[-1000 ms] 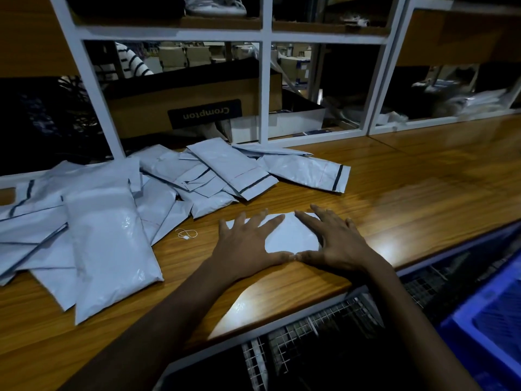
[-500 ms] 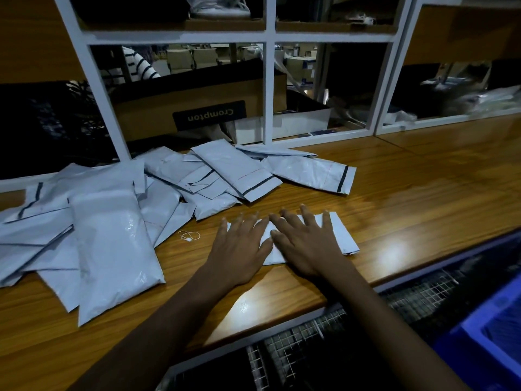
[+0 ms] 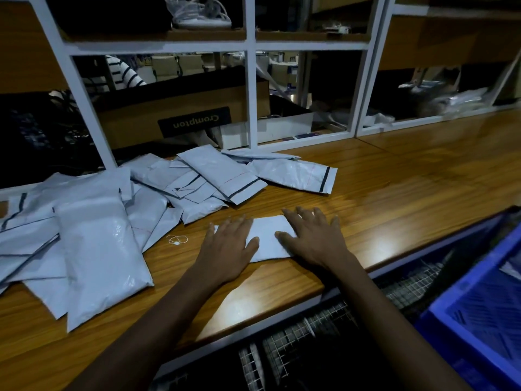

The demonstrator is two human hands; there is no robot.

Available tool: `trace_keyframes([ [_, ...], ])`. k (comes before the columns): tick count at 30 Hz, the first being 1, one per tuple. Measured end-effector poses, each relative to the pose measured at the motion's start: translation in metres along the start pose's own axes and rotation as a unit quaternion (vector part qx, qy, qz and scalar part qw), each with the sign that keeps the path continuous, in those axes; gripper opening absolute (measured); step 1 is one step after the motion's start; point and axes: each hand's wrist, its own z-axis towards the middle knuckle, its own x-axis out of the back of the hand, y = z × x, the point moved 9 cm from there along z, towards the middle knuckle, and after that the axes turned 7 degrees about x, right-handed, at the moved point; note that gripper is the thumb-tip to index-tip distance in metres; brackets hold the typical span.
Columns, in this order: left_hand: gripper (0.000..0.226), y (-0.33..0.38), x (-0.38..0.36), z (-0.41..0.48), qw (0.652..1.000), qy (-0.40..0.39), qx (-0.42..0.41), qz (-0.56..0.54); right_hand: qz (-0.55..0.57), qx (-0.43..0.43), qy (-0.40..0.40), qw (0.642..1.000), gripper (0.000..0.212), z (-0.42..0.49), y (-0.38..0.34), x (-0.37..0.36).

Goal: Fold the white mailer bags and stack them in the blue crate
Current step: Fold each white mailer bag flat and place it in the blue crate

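Head view: at 9 o'clock a heap of white mailer bags (image 3: pixel 98 235) lies on the wooden counter (image 3: pixel 408 198). At 11 o'clock a cardboard box (image 3: pixel 135 128) carries a dark label (image 3: pixel 194 121) reading "Crompton", upside down. At centre, the left hand (image 3: pixel 225 249) and right hand (image 3: pixel 313 241), fingers spread flat, press a folded mailer bag (image 3: pixel 267 238) on the counter. The blue crate (image 3: pixel 479 306) sits at 4 o'clock, below the counter edge.

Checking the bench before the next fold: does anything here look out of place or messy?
One stray: a thin white loop lies loose on the wooden table, just left of the left hand, beside the heap of mailers, which sprawl overlapping at odd angles. Nothing looks torn or spilled.
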Motion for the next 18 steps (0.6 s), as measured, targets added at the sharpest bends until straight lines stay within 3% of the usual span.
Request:
trace_keyframes([
  [2, 0.056, 0.000, 0.002, -0.001, 1.000, 0.004, 0.001, -0.018, -0.019, 0.043, -0.020, 0.999, 0.102, -0.002, -0.012, 0.005],
  [6, 0.055, 0.000, 0.008, -0.001, 0.998, 0.019, -0.004, -0.061, -0.011, 0.130, -0.067, 0.989, 0.092, -0.005, -0.031, 0.011],
  [14, 0.053, 0.007, 0.016, 0.002, 0.992, 0.041, -0.029, -0.113, 0.017, 0.149, -0.059, 0.987, 0.104, 0.016, -0.034, 0.026],
  [18, 0.070, 0.013, 0.024, 0.009, 0.987, 0.091, -0.024, -0.128, 0.011, 0.128, -0.018, 0.992, 0.100, 0.015, -0.026, 0.039],
])
